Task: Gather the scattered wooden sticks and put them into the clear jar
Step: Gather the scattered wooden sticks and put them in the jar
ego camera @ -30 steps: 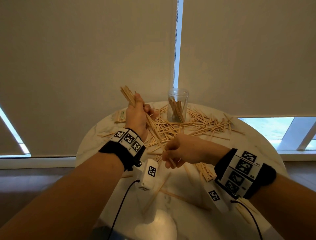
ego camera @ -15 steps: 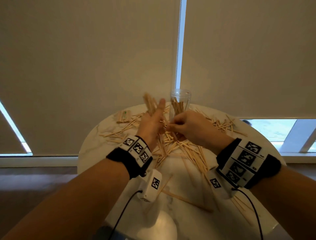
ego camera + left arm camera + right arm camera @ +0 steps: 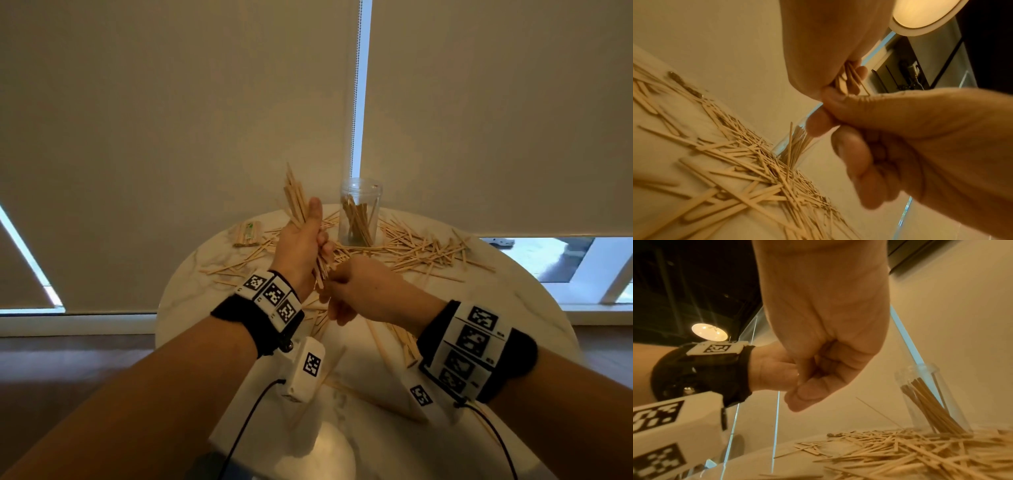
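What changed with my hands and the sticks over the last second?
The right hand went up to the bundle in the left hand, then drew back toward you, fingers curled. The left hand keeps gripping the bundle upright. The jar and the scattered sticks stayed put.

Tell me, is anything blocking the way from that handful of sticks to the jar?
Nothing visible. The left hand holds the bundle of sticks up beside the clear jar, whose mouth is open; the gap between them looks clear.

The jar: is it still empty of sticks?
No, the jar already holds a leaning bunch of sticks, seen through its clear wall.
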Demonstrator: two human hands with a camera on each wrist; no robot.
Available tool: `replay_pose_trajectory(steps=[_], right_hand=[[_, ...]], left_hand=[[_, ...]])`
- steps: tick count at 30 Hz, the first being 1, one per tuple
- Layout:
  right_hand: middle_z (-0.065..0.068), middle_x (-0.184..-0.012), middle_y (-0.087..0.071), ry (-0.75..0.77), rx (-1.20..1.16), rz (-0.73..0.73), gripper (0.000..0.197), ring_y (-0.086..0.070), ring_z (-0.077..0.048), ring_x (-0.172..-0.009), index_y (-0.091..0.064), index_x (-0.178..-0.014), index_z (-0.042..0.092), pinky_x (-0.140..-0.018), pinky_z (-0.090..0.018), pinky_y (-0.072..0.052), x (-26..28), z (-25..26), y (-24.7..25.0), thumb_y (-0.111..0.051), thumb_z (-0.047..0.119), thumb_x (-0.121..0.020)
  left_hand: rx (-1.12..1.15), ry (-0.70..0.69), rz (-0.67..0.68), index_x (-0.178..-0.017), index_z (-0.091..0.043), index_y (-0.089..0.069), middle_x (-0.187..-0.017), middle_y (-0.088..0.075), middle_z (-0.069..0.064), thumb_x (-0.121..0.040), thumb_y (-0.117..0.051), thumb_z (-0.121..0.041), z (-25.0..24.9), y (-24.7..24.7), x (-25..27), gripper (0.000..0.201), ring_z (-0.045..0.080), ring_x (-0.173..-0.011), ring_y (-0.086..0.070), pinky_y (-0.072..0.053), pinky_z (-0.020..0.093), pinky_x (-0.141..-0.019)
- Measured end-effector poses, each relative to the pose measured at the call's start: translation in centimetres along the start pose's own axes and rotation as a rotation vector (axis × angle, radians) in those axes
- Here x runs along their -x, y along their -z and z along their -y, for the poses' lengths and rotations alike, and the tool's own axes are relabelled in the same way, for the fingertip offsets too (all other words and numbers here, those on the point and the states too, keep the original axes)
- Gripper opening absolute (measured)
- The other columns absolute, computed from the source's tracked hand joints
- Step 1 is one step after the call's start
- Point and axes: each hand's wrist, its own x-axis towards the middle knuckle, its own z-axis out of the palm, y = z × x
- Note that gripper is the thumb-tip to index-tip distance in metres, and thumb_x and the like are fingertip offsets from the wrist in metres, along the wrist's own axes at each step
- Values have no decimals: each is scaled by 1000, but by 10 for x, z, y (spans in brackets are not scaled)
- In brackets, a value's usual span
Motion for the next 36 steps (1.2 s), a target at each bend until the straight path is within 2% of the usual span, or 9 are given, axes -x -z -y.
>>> replay_pose_trajectory(steps=[5, 10, 12, 17, 21, 24, 28, 33, 36], right_hand=[[2, -78, -73, 3, 413, 43, 24, -70, -12, -70, -73, -93, 16, -72, -28, -58, -4, 4, 22, -61, 36, -95], [5, -82, -61, 34, 53, -514, 40, -57, -13, -77, -63, -90, 18, -68, -29, -43, -6, 21, 68, -36, 44, -104], [5, -101, -60, 81, 20, -613, 48, -53, -12, -95, -63, -116, 17, -82, -30, -39, -8, 29, 77, -28, 48, -105], [-10, -118, -64, -48, 43, -221, 61, -60, -24, -108, -59, -125, 13, -98, -43, -46, -11, 21, 53, -23, 58, -103], [-7, -105, -66, -68, 128, -195, 49, -62, -20, -98, -64, -110, 14, -88, -37, -48, -11, 10, 45, -29, 48, -105], [-7, -84, -67, -40, 560, -282, 39, -64, -21, -79, -66, -95, 11, -73, -36, -55, -14, 5, 41, -38, 36, -103], [-3, -65, -58, -2, 794, -251, 38, -61, -20, -65, -53, -67, 18, -67, -36, -56, -18, 3, 37, -40, 34, -99], [4, -52, -46, 87, 760, -247, 43, -43, -9, -46, -47, -59, 22, -49, -22, -35, -16, -6, 42, -43, 34, -100], [6, -50, -50, 74, 668, -299, 46, -45, -8, -43, -59, -60, 20, -46, -19, -33, -13, -13, 54, -46, 38, -100]], left_hand=[[-233, 6, 93, -83, -20, -45, -59, -37, -7, -96, -55, -51, 4, 8, 1, 35, 9, -46, -32, -29, 23, -43], [-516, 26, 305, -85, -18, -50, -60, -40, -2, -98, -57, -43, 12, 15, 8, 29, 9, -42, -32, -31, 22, -40], [-725, -10, 413, -86, -23, -56, -63, -47, -3, -97, -58, -42, 15, 12, 15, 22, 8, -44, -39, -36, 24, -44], [-1088, -154, 510, -89, -22, -61, -73, -61, -1, -100, -54, -38, 11, -9, 30, 20, 5, -55, -50, -39, 17, -51], [-1204, -151, 489, -101, -24, -62, -82, -62, -10, -96, -59, -41, 12, -7, 29, 18, 1, -69, -53, -36, 13, -57], [-1189, -119, 481, -142, -23, -37, -117, -64, -7, -85, -74, -43, 14, -2, 25, 71, 7, -94, -58, -41, 18, -72], [-1120, -129, 507, -151, -24, -21, -121, -64, -8, -78, -82, -37, 15, -4, 23, 96, 5, -99, -58, -39, 8, -71], [-840, 54, 589, -138, -30, -40, -100, -68, 21, -76, -85, -25, 9, 1, 23, 77, 20, -70, -63, -56, 35, -64], [-857, 123, 611, -141, -30, -41, -95, -75, 9, -85, -73, -46, -2, 11, 17, 67, 20, -81, -73, -58, 46, -87]])
